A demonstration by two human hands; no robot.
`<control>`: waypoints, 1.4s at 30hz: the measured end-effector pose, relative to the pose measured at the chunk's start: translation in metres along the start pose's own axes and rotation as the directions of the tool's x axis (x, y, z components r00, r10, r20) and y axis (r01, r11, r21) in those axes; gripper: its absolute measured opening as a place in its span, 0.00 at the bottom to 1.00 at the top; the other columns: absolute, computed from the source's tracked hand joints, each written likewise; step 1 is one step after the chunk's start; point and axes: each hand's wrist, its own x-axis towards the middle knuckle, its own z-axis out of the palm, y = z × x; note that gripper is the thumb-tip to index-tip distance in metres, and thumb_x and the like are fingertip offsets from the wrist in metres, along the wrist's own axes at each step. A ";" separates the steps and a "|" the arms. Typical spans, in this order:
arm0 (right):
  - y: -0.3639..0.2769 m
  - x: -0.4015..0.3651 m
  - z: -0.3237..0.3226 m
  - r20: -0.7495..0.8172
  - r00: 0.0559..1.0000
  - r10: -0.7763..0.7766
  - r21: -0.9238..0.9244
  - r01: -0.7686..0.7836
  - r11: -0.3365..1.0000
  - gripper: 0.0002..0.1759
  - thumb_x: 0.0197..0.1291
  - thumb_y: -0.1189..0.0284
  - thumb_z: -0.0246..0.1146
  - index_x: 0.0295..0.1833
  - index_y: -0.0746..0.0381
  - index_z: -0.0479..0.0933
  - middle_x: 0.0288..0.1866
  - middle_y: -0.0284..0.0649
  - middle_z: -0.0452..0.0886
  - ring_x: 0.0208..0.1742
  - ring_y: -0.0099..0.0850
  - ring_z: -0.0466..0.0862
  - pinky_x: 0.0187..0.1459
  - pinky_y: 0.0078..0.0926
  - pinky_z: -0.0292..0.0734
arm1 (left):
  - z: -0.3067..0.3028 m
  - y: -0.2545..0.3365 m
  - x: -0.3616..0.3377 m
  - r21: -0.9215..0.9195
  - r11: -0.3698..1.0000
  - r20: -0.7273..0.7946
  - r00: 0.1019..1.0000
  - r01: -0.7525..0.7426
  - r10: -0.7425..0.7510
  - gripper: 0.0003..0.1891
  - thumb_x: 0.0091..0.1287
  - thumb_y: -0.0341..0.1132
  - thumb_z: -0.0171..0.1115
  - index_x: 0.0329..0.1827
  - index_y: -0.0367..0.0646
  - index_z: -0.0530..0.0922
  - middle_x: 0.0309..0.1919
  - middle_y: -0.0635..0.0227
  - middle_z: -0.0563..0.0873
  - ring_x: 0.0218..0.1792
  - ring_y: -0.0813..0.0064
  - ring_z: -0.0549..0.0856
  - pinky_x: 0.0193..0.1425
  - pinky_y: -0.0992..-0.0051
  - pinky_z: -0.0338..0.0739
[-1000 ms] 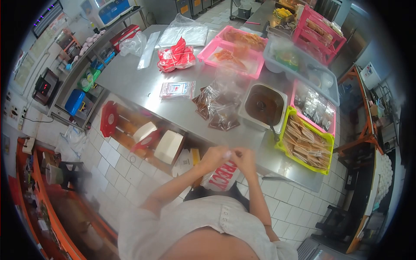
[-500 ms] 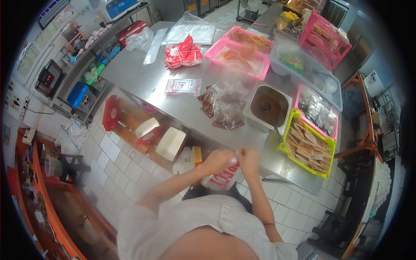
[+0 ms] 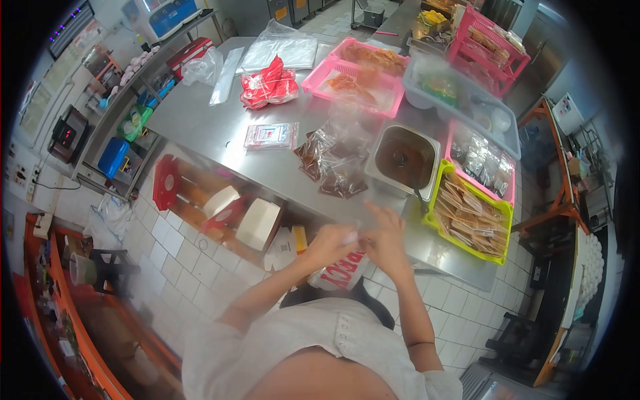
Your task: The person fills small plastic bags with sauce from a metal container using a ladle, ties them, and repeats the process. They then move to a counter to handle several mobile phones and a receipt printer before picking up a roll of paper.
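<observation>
A white plastic bag with red letters [image 3: 339, 272] hangs at the front edge of the steel table. My left hand [image 3: 331, 245] is closed round the gathered neck of this bag. My right hand [image 3: 385, 240] touches the same neck from the right, thumb and some fingers pinched on it, one finger stretched out. Beyond my hands lie clear packets of brown sauce [image 3: 333, 163] and a steel pan of brown liquid [image 3: 403, 159] with a ladle in it. A yellow-green basket [image 3: 427, 212] of flat brown packets stands to the right of my hands.
Pink baskets [image 3: 319, 85], red bundled bags [image 3: 269, 87], a flat printed pack [image 3: 270, 136] and clear plastic sheets [image 3: 280, 53] lie on the steel table [image 3: 193, 120]. A clear tub [image 3: 417, 90] stands at the right. Open boxes [image 3: 259, 223] are below the table's left edge.
My right hand has turned, with a finger now stretched away from the bag's neck. My left hand still grips the neck. The whole view has shifted slightly.
</observation>
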 end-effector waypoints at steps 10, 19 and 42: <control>-0.005 0.001 -0.032 0.066 0.993 0.093 -0.103 -0.086 0.991 0.23 0.29 0.79 0.68 0.41 0.58 0.82 0.72 0.41 0.53 0.64 0.45 0.60 0.59 0.43 0.57 | -0.011 0.024 0.024 0.358 0.912 0.072 0.980 -0.201 0.187 0.38 0.37 0.50 0.74 0.54 0.45 0.74 0.46 0.65 0.79 0.35 0.63 0.83 0.34 0.70 0.78; 0.003 0.007 -0.051 0.102 0.994 0.032 0.020 -0.034 0.999 0.22 0.30 0.80 0.67 0.40 0.59 0.81 0.66 0.41 0.62 0.62 0.41 0.63 0.57 0.37 0.62 | -0.010 0.025 0.037 0.231 0.957 0.098 0.982 -0.177 0.158 0.38 0.36 0.48 0.75 0.53 0.43 0.74 0.46 0.65 0.81 0.38 0.65 0.83 0.36 0.71 0.78; 0.067 0.059 -0.068 -0.363 0.820 0.443 -0.394 -0.566 0.724 0.08 0.47 0.81 0.55 0.34 0.66 0.77 0.32 0.48 0.79 0.38 0.46 0.79 0.39 0.41 0.75 | -0.030 0.004 0.022 0.177 0.973 -0.333 0.921 -0.150 0.202 0.40 0.36 0.45 0.77 0.56 0.39 0.73 0.41 0.59 0.82 0.37 0.66 0.83 0.41 0.74 0.78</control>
